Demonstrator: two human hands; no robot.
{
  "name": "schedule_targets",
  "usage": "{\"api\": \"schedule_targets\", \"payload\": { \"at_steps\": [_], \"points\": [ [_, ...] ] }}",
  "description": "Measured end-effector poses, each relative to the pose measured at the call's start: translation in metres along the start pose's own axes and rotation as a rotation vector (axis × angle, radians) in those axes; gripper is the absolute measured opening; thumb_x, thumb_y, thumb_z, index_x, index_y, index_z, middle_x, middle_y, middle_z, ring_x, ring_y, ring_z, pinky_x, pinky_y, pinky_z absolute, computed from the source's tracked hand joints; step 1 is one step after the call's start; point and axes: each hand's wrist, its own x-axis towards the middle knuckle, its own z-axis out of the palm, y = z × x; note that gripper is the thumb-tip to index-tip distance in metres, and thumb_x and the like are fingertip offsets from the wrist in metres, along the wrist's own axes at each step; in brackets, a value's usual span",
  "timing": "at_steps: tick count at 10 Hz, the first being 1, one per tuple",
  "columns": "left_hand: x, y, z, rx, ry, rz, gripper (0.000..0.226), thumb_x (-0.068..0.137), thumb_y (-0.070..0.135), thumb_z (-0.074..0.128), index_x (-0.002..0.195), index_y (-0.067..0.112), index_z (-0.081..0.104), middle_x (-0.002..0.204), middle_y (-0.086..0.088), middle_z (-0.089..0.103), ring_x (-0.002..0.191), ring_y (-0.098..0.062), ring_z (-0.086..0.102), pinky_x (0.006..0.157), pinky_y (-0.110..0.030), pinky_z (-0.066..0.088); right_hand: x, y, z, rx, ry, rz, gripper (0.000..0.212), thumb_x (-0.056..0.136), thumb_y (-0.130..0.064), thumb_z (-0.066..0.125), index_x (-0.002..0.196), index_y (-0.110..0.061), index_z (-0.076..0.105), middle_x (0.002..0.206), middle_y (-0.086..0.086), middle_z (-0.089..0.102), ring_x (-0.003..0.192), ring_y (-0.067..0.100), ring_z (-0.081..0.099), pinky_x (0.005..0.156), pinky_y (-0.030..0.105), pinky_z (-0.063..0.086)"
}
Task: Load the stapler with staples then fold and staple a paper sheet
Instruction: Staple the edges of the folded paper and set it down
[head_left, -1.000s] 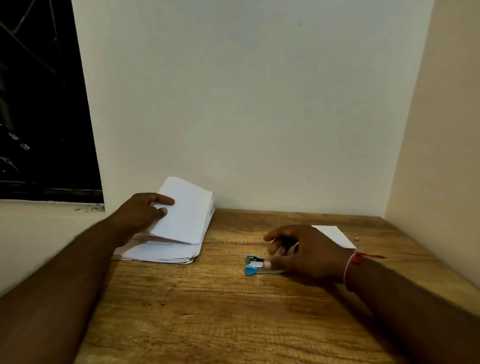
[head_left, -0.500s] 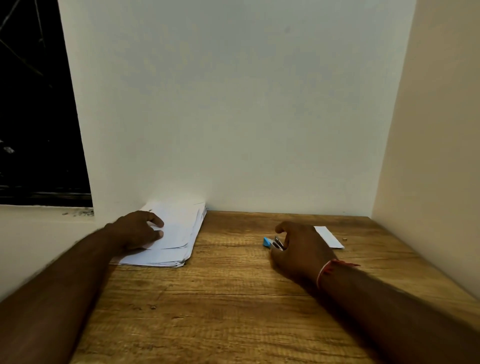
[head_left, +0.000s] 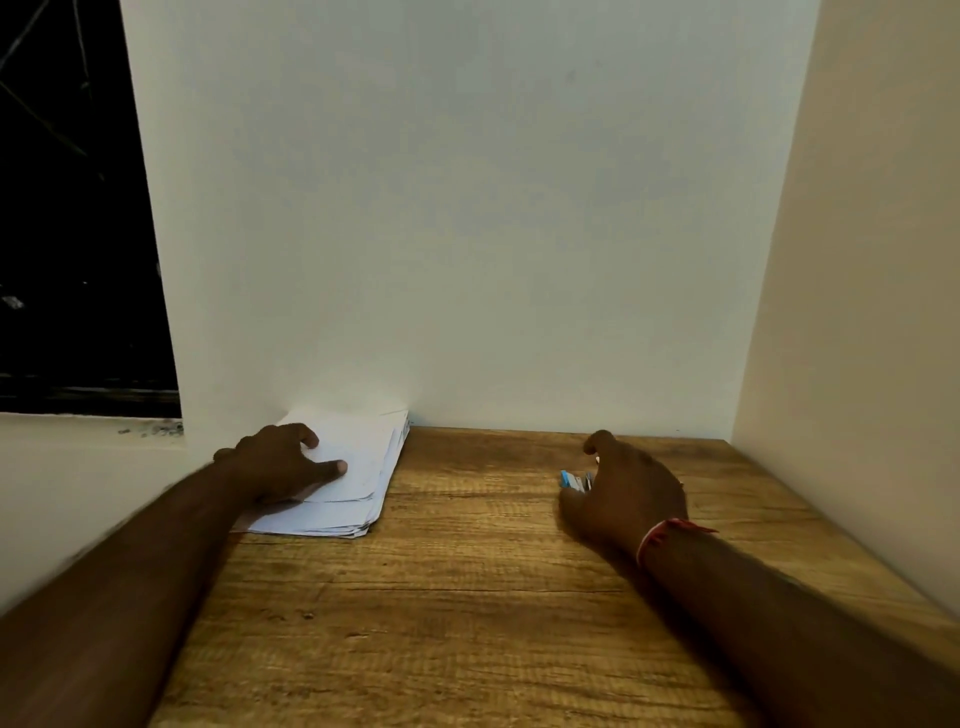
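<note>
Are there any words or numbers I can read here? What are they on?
There are none to read.
The paper stack: the top sheet looks blank white.
The stapler: blue and silver, mostly hidden by the right hand; no label shows.
The wall and table: no writing.

The table (head_left: 467, 597) was wood, or a wood-look board, with a coarse brown grain and a dull, unpolished face. The stack of paper (head_left: 363, 457) was plain white and matt. The stapler (head_left: 571, 479) showed blue plastic and a bit of grey metal with a slight shine. The wall (head_left: 467, 234) was smooth, flat paint. A red thread (head_left: 657, 535), soft like cloth, circled one wrist.
</note>
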Motion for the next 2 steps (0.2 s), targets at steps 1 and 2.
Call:
{"api": "schedule_targets", "payload": {
  "at_steps": [1, 2],
  "points": [
    [-0.004, 0.012, 0.003, 0.067, 0.221, 0.081, 0.105, 0.084, 0.097, 0.056, 0.162, 0.027, 0.050, 0.169, -0.004, 0.052, 0.156, -0.032, 0.048, 0.125, -0.058, 0.036, 0.002, 0.005, 0.004, 0.018, 0.091, -0.061, 0.084, 0.083, -0.071, 0.075, 0.152, -0.029, 0.050, 0.140, -0.001, 0.066, 0.131, 0.025, 0.058, 0.108, 0.043, 0.052],
    [-0.016, 0.041, 0.020, 0.062, 0.412, 0.300, 0.120, 0.081, 0.105, 0.030, 0.163, 0.019, 0.049, 0.167, -0.008, 0.054, 0.160, -0.031, 0.044, 0.127, -0.062, 0.034, -0.004, -0.003, 0.008, -0.074, 0.156, -0.139, 0.098, 0.082, -0.084, 0.064, 0.159, -0.027, 0.041, 0.150, -0.001, 0.053, 0.141, 0.027, 0.045, 0.117, 0.048, 0.038]
  ]
}}
